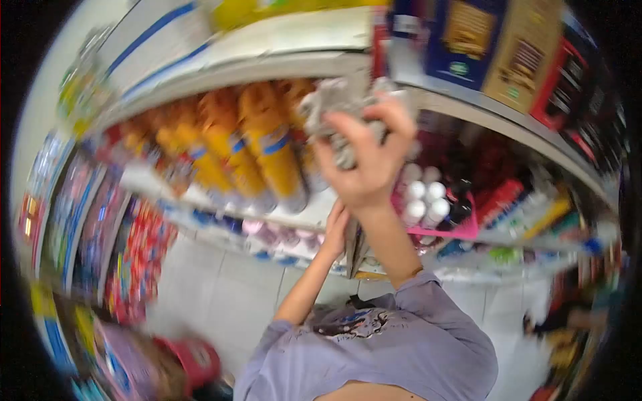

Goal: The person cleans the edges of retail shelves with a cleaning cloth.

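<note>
Right hand [366, 155], 1 o'clock: fingers grip crumpled grey cloth [334, 100]. Left hand [337, 226], near centre: fingers extended at shelf [324, 215] edge. Orange bottles [273, 154]: 10 o'clock. Pink basket [449, 232]: 3 o'clock.

the crumpled grey cloth [334, 100] is blurred and partly covered by the right hand [368, 150]. the left hand's [337, 226] palm is hidden. lettering on the orange bottles [267, 144] is smeared; the lilac shirt [401, 347] runs off the bottom edge.

The right hand [368, 157] is raised on an outstretched arm, its fingers bent in a grip. The left hand [338, 227] sits nearer, fingers extended, its forearm angled outward.
</note>
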Available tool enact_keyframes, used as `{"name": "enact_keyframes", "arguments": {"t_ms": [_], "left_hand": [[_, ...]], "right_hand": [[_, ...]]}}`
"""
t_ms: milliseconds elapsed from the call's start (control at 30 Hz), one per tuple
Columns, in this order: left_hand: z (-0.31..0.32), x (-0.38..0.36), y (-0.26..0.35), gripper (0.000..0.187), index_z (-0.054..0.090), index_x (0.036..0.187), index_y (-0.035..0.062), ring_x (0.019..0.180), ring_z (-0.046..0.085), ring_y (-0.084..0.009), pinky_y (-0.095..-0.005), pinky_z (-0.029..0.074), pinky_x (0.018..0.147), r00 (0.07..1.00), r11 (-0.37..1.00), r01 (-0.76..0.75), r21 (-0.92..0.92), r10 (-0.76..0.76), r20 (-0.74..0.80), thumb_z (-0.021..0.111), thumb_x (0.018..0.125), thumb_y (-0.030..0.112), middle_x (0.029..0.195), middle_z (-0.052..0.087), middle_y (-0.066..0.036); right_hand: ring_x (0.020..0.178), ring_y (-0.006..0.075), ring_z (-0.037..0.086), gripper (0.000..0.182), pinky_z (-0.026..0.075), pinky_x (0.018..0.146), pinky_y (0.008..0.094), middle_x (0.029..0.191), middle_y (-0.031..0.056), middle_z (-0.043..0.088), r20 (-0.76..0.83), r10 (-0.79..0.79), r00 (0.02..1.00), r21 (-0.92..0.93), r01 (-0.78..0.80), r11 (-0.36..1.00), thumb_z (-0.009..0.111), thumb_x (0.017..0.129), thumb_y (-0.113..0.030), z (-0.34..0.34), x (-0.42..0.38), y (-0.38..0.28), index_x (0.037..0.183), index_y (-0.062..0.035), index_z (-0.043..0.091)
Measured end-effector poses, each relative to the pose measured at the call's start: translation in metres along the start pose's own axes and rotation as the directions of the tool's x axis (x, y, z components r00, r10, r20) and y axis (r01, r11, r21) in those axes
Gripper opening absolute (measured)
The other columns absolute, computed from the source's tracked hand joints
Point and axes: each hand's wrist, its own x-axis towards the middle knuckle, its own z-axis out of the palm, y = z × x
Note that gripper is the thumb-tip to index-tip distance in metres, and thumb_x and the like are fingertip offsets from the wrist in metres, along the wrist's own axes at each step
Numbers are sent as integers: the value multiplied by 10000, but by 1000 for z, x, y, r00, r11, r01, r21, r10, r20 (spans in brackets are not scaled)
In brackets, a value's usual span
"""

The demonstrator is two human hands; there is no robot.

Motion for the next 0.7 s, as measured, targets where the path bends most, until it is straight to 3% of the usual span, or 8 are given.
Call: {"name": "enact_keyframes", "arguments": {"t_ms": [100,233,300,400,533,600,667,700], "left_hand": [[-8,7,4,453,334,1137,34,1007,415,-187,-323,340,847,992,967,96,-236,-73,107,448,789,300,1086,422,-86],[-6,4,21,460,296,1159,49,1002,415,-183,-318,352,837,967,955,193,-227,-146,209,432,803,305,1110,390,-86],[-14,11,12,482,257,1178,51,999,412,-182,-318,360,830,944,994,96,-52,-74,322,415,815,327,1110,374,-78],[-10,11,18,471,268,1170,50,995,410,-179,-301,362,816,936,930,236,-281,-140,323,415,817,325,1087,383,-76],[-17,16,24,479,268,1169,40,1008,398,-188,-299,349,827,889,920,299,-253,-172,423,398,819,340,1103,368,-86],[-17,16,33,524,230,1195,23,1037,381,-200,-301,333,845,935,990,18,-142,34,353,376,818,357,1153,335,-108],[-17,9,55,607,144,1243,-16,1172,207,-208,-311,159,953,924,969,-246,-4,236,301,362,818,359,1274,199,-133],[-16,7,65,607,144,1243,-16,1172,207,-208,-311,159,953,919,974,-228,-9,219,329,362,818,359,1274,199,-133]], "right_hand": [[868,291,409,356,351,745,387,878,101,394,40,38,998,-152,-31,988,634,471,-64,0,-1,-7,816,-116,559],[836,303,411,358,353,715,391,883,121,379,-69,220,973,-261,-230,937,637,487,-28,9,-16,-21,807,-79,484],[825,308,412,373,352,707,391,890,131,372,-136,286,949,-305,-315,899,639,494,-24,15,-20,-24,812,-67,448],[828,322,413,421,373,662,375,924,159,354,-171,310,935,-424,-354,834,634,515,-39,16,-26,-26,845,-52,375],[833,346,429,403,386,620,387,926,172,355,-194,346,918,-495,-396,774,626,534,-52,18,-45,-33,849,-54,375],[820,347,434,404,388,613,388,924,172,356,-203,354,913,-527,-406,746,628,538,-57,20,-52,-35,851,-53,374],[794,347,446,401,390,611,388,914,174,358,-214,379,900,-551,-432,714,633,539,-74,21,-66,-38,850,-52,381],[794,347,446,401,390,611,388,914,174,358,-234,378,896,-570,-441,693,633,539,-74,20,-80,-39,850,-52,381]]}}
